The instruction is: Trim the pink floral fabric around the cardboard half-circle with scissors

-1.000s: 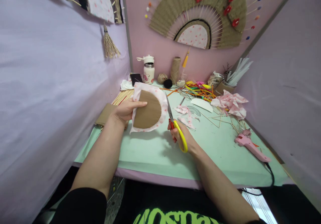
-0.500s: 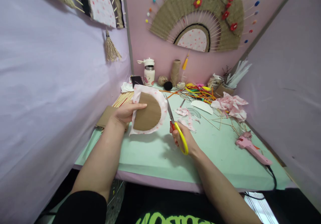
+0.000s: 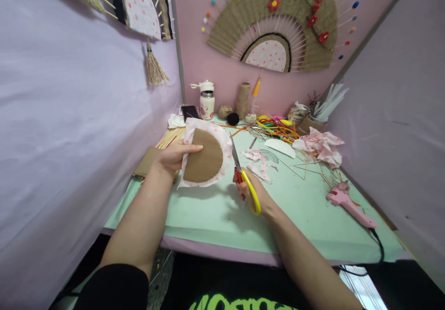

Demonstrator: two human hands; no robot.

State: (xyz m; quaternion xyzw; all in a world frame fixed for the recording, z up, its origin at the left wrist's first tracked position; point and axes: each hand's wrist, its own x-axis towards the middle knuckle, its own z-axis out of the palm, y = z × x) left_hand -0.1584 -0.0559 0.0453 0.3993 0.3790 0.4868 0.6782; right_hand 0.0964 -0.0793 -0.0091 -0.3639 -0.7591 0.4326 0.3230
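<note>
My left hand grips the straight left side of a brown cardboard half-disc, its thumb lying on the card. Behind the card is white fabric with pink spots, which sticks out as a border all round. In my right hand is a pair of scissors with yellow and red handles. Their blades point up and away, close to the curved right edge of the fabric. Whether the blades touch the fabric I cannot tell. Small spotted fabric scraps lie on the table beyond the scissors.
A pink glue gun with a black cord lies at the right. Crumpled pink fabric, a white half-disc and thin sticks are behind it. A bottle and twine roll stand at the back. Cardboard lies left.
The cardboard half-disc and its fabric have tilted very slightly and dipped a little at the lower edge. The scissors have shifted barely; both hands keep their hold.
</note>
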